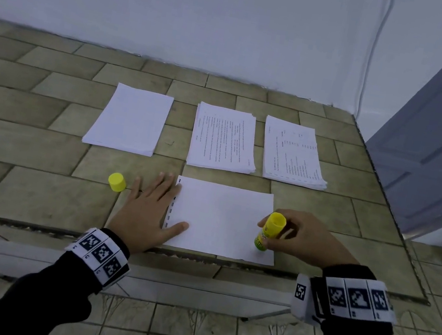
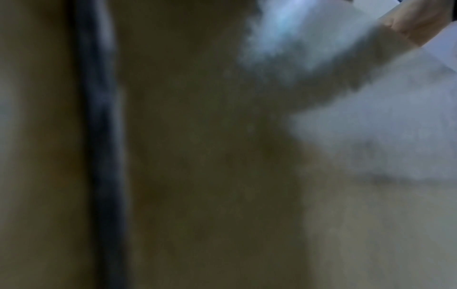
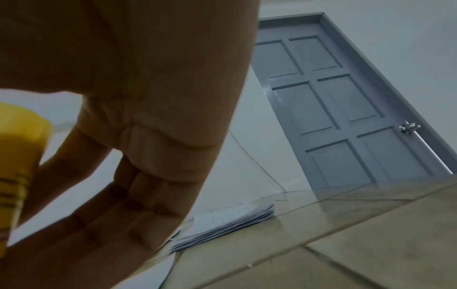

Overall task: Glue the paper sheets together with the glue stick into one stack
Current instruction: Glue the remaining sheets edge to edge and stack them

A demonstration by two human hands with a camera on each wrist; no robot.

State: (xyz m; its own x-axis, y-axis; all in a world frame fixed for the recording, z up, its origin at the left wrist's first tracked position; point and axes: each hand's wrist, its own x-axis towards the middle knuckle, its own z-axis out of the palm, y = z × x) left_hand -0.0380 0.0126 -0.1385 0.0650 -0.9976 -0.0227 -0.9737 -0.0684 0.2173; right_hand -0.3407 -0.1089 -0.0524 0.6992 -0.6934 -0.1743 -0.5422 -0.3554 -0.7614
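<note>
Yellow glue stick (image 1: 269,232) is in the right hand (image 1: 301,240), fingers and thumb pinched round its barrel, business end down on the right edge of the single sheet (image 1: 219,220) lying at the front edge of the tiled ledge (image 1: 32,193). Cap (image 1: 116,182) is off, standing left of the sheet, just beyond the left hand (image 1: 146,213). Left hand lies flat, fingers straight and slightly spread, thumb and fingertip on the sheet's left edge along the row of dark marks, pinning it. Behind, toward the wall, three piles sit in a row, well apart from each other: blank pile (image 1: 129,118) at left, printed pile (image 1: 223,138) in the middle, printed pile with dashed edge (image 1: 294,153) at right. Progress, as I read it: early. One sheet laid out, glue being applied or about to be along its right side; can't tell whether any glue is on the paper yet. Nothing visibly bonded. Left to do: finish gluing, lay the next sheet on, press, repeat through the piles, recap. Left wrist view is blurred, mostly useless; right wrist view confirms the grip and shows the right pile (image 3: 222,228).
</note>
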